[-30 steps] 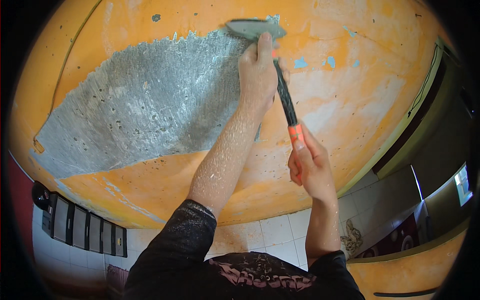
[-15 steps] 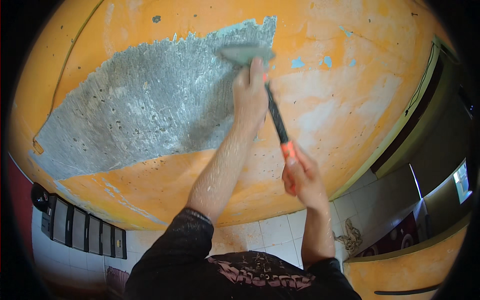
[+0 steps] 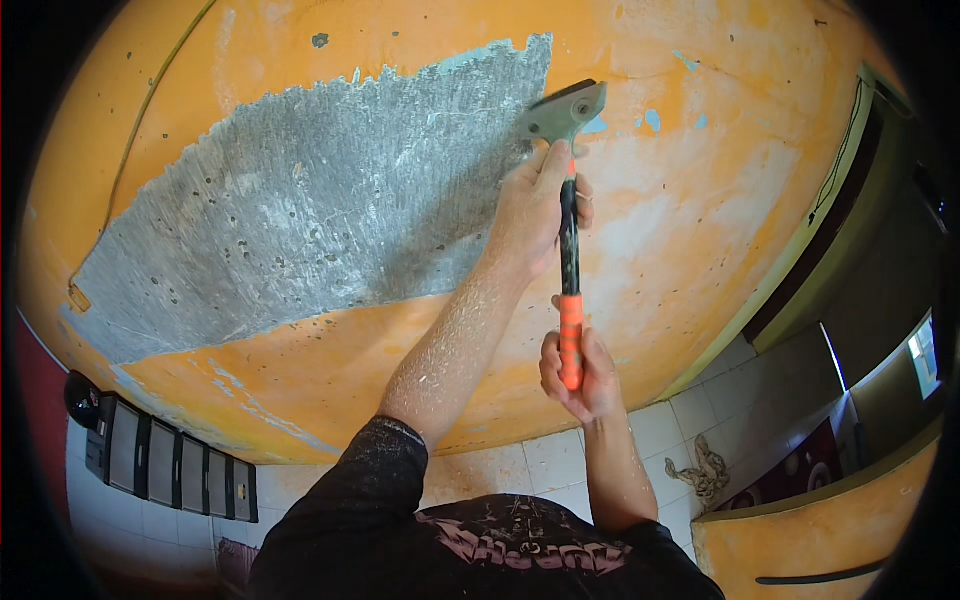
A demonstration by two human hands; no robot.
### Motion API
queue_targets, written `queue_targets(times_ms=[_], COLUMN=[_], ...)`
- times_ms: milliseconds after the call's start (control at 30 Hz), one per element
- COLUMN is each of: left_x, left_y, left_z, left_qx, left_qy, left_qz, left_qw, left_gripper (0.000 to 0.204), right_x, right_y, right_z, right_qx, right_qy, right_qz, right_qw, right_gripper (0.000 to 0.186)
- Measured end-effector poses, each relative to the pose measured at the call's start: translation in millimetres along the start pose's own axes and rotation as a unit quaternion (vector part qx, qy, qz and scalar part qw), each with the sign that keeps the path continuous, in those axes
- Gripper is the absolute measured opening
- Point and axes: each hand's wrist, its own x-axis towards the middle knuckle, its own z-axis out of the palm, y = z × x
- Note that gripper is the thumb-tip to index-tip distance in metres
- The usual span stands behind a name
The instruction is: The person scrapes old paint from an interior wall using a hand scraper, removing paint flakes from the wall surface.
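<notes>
The long-handled scraper with a grey metal blade head, black shaft and orange grip (image 3: 568,240) is held overhead against the orange-painted ceiling (image 3: 700,200). Its blade edge sits at the right-hand boundary of the bare grey stripped patch of plaster (image 3: 300,210), touching the paint that remains there.

The left hand (image 3: 535,215) is closed around the upper black shaft, just below the blade head, fingers wrapped fully. The right hand (image 3: 580,375) is closed around the lower end of the orange grip. Both forearms are flecked with pale dust.

Handling, as judged: the tool is rigid and moderately light, with most weight at the blade head. The ribbed orange grip gives the secure hold; the black shaft is smoother and may slip under dusty skin. Two well-spaced holds, one near the head and one at the grip end, give best control of blade angle. The blade edge is sharp; keep fingers behind the head.
</notes>
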Motion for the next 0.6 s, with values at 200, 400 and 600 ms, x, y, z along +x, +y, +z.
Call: queue_targets(times_ms=[200,400,600], left_x=[20,30,41], left_y=[19,26,38], left_z=[7,2,9], left_qx=[0.043,-0.035,-0.054], left_qy=[0.015,-0.039,-0.077], left_qz=[0.027,-0.025,0.022], left_qw=[0.999,0.998,0.995], left_gripper=[0.047,0.047,0.049], right_x=[11,3,6], right_y=[-9,-14,-27], right_z=[28,60,84], right_qx=[-0.416,-0.352,-0.370], right_qy=[0.203,0.201,0.216], right_qz=[-0.145,-0.139,-0.149], right_qw=[0.875,0.903,0.891], right_gripper=[0.052,0.052,0.051])
